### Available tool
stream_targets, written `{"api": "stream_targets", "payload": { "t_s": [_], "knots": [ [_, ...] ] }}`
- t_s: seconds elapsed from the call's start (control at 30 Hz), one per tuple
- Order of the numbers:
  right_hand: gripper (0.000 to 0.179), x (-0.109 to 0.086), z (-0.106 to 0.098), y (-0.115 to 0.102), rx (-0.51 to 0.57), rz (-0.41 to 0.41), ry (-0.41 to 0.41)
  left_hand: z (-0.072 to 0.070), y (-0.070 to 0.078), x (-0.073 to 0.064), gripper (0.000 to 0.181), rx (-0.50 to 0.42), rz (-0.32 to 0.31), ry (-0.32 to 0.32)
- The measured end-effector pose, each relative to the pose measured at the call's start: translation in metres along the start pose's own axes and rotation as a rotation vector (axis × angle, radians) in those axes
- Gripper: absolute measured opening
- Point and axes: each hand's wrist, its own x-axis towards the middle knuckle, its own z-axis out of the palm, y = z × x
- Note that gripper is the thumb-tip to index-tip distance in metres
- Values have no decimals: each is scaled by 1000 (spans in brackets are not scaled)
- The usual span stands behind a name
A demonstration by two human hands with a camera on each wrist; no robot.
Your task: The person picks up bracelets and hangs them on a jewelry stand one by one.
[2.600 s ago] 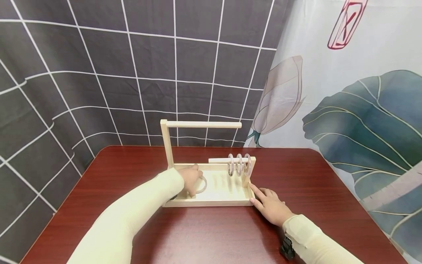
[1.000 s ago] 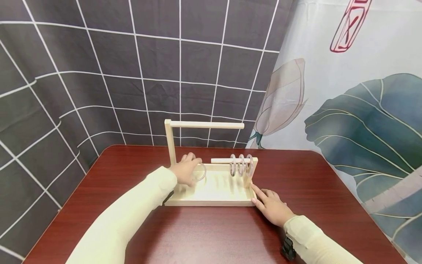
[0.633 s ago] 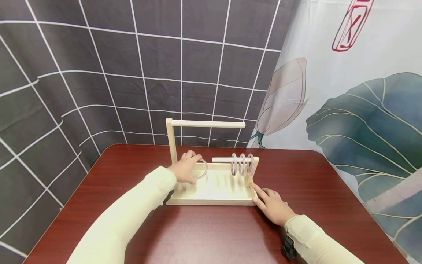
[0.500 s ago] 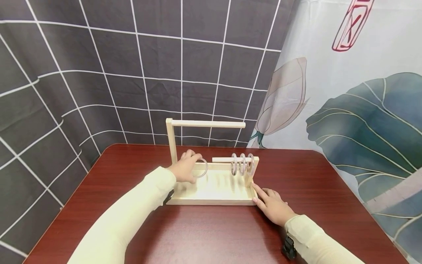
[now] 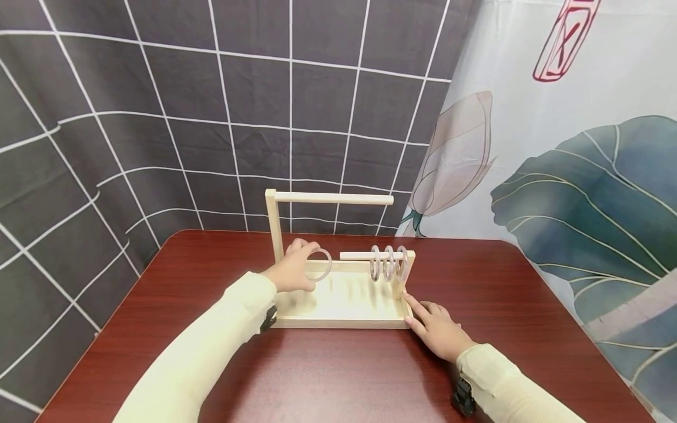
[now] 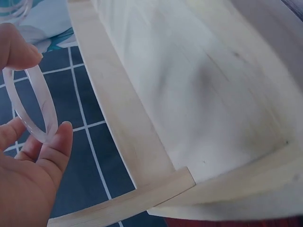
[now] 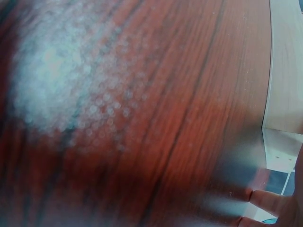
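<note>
Between thumb and fingers my left hand [image 5: 292, 270] pinches a pale translucent bangle [image 5: 329, 269], held upright above the left part of a wooden tray stand [image 5: 338, 324]. The left wrist view shows the bangle [image 6: 46, 104] gripped at its top and bottom edges. Three similar bangles [image 5: 388, 263] hang on the stand's short lower bar [image 5: 354, 256] at the right. My right hand [image 5: 439, 332] rests with extended fingers against the tray's right end. Only some fingertips [image 7: 267, 201] of it show in the right wrist view.
A longer bar [image 5: 333, 198] runs above the tray from a tall left post [image 5: 274, 226], its right end free. The stand sits on a red-brown wooden table [image 5: 338, 376]. Behind it hang a dark grid-patterned cloth [image 5: 254, 94] and a floral curtain [image 5: 508, 205].
My left hand has lifted the bangle from low in the tray, and has risen a little more in the last half second. The right hand stays at the tray's end.
</note>
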Motion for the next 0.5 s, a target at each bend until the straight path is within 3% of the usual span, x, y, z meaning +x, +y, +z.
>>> {"api": "stream_targets", "payload": {
  "t_s": [0.5],
  "knots": [
    [59, 0, 1, 0, -7, -1, 8, -2, -2, -6, 78, -161, 28, 134]
  ]
}}
